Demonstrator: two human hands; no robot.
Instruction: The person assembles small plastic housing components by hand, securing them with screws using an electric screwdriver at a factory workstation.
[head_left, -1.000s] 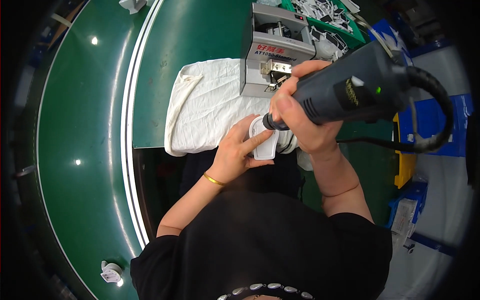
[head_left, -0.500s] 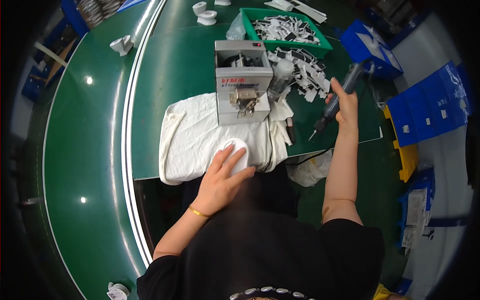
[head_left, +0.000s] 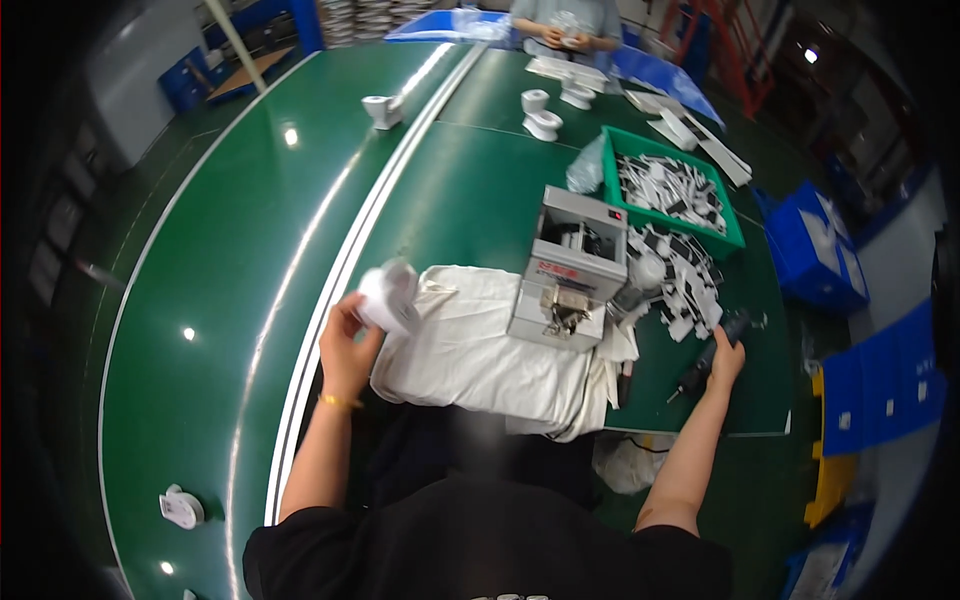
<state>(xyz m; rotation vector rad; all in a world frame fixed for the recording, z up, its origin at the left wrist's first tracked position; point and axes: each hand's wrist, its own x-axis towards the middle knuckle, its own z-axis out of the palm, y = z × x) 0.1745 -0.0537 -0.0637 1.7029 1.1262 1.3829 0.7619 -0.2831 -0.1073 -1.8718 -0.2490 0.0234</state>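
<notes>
My left hand (head_left: pixel 348 352) grips a white miniature toilet (head_left: pixel 390 298), slightly blurred, above the left end of a folded white cloth (head_left: pixel 470 345). On the right, my right hand (head_left: pixel 729 358) is wrapped round a dark electric screwdriver (head_left: pixel 694 378), its bit pointing down and to the left over the green table. Between the hands, a grey screw feeder (head_left: pixel 572 268) stands at the cloth's far right part. Beside the feeder is a clear bottle (head_left: pixel 645 275), and a loose pile of small white and black parts (head_left: pixel 685 285) lies just past it.
A green bin (head_left: pixel 738 238) full of small parts sits behind the pile. Other white miniature toilets stand on the far table (head_left: pixel 541 118) and on the left belt (head_left: pixel 182 507). Blue bins (head_left: pixel 815 250) are at the right. Across the table, another person's hands (head_left: pixel 565 40) hold something whitish.
My left hand has swung left and lifted the white piece off the cloth. My right hand keeps the screwdriver, now lower beside the pile. The view has tilted up, showing the far end.
</notes>
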